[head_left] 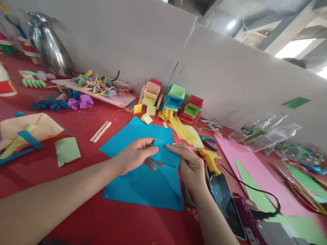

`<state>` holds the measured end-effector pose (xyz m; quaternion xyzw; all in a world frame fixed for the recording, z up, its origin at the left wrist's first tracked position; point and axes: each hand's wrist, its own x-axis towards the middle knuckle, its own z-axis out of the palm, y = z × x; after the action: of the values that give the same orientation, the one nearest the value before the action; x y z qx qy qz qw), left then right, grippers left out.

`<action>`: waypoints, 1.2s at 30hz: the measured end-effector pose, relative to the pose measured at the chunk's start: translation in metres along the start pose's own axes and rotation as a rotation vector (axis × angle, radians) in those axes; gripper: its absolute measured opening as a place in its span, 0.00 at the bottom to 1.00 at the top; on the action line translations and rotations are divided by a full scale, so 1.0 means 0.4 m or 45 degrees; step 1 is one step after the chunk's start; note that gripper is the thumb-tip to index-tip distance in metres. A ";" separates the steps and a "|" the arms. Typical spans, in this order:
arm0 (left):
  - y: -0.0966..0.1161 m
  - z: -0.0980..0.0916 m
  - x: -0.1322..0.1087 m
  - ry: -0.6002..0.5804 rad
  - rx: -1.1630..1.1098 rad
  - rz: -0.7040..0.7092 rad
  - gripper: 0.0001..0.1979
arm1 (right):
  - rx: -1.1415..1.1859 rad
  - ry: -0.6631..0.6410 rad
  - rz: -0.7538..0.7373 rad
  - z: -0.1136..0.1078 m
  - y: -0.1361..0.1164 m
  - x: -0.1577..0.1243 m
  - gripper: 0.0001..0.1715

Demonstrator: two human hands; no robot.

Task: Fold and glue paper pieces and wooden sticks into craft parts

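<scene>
Between my two hands is a small piece of blue paper (166,154), raised over larger blue paper sheets (143,187) lying on the red table. My left hand (139,153) pinches its left edge, thumb on top and fingers underneath. At the upper right edge, my right hand (190,163) holds the same piece with its fingertips; its thumb is mostly hidden. Just right of my right hand lies a yellow hot glue gun (211,160), with green-handled pliers (208,143) behind it. Yellow paper strips (184,131) lie past the blue sheets.
Folded paper boxes (175,97) stand by the grey partition. Wooden sticks (100,131) and a green paper scrap (67,150) lie left. A phone (226,204), purple power strip (246,214), scissors (298,190) and plastic bottles (270,136) are right. A steel jug (51,47) stands back left.
</scene>
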<state>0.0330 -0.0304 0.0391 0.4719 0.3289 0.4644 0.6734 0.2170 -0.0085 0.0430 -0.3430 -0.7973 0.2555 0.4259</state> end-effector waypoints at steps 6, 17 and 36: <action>-0.013 -0.005 0.000 0.013 0.190 0.062 0.10 | 0.106 -0.008 0.151 0.003 0.007 0.002 0.24; -0.023 -0.007 0.004 0.056 0.374 0.147 0.12 | -0.050 -0.057 0.081 0.004 0.000 0.005 0.26; -0.039 0.007 -0.035 -0.028 1.033 0.107 0.30 | -0.057 -0.143 0.228 0.021 -0.023 0.003 0.07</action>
<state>0.0356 -0.0463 0.0253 0.7174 0.4586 0.3189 0.4164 0.2062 -0.0145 0.0457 -0.4077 -0.7915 0.2934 0.3482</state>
